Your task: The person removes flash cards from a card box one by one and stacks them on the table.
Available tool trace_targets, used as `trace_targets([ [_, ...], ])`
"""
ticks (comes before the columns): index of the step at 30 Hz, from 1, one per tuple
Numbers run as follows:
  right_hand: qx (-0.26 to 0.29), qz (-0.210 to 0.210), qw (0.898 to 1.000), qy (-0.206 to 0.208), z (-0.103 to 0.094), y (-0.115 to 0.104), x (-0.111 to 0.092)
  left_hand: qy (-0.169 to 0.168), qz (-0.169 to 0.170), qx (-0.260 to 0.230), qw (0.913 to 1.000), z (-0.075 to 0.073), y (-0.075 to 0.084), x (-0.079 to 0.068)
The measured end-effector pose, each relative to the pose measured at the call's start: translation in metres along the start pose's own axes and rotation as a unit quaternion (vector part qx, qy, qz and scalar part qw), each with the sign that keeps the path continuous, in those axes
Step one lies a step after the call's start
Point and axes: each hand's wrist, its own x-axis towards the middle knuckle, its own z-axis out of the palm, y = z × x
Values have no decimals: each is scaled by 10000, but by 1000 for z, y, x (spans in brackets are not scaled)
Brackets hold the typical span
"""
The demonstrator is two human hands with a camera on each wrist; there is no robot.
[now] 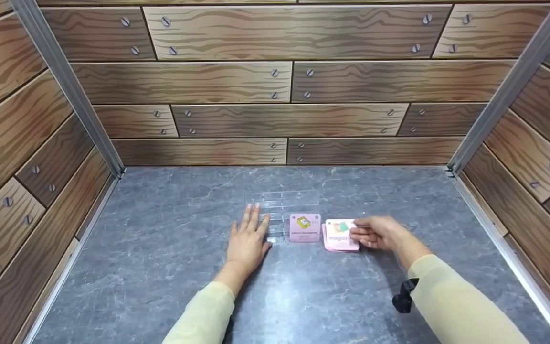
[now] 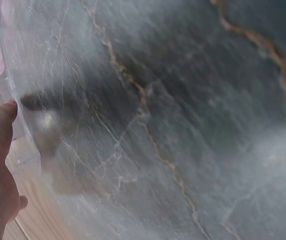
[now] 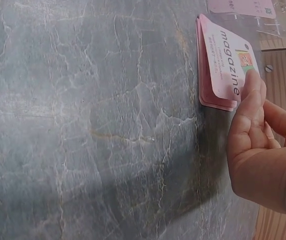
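My left hand (image 1: 248, 241) lies flat with fingers spread, resting on the left part of a clear plastic card tray (image 1: 299, 198). In the left wrist view its thumb touches the tray's near edge. A pink card (image 1: 305, 234) printed "pencil sharpener" lies at the tray's lower right. Just right of that, my right hand (image 1: 377, 232) pinches the right edge of a card (image 1: 336, 242) reading "magazine". That card tilts up from a stack of pink cards (image 3: 201, 70), its edge lifted in the right wrist view. The curled fingers cover part of its picture.
The grey marbled tabletop (image 1: 136, 277) spreads around the cards. Wood-patterned panels (image 1: 232, 86) wall it in at the back and both sides, with metal strips (image 1: 490, 95) along the corners. A black device (image 1: 405, 296) is at my right sleeve.
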Motion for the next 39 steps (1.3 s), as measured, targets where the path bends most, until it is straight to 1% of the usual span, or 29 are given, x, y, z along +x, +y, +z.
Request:
trace_targets([
  [10, -38, -17, 9999, 92, 2, 3, 1, -89, 1, 49, 9999, -1, 1, 1],
  [21, -2, 38, 9999, 139, 6, 3, 2, -32, -23, 41, 10000, -1, 2, -1],
  [28, 22, -16, 9999, 157, 6, 3, 1, -34, -28, -39, 10000, -2, 2, 0],
  [33, 16, -50, 9998, 196, 6, 2, 1, -65, -39, -14, 10000, -2, 1, 0],
  [39, 0, -144, 9998, 150, 3, 1, -1, -39, -31, 0, 10000, -1, 0, 1],
])
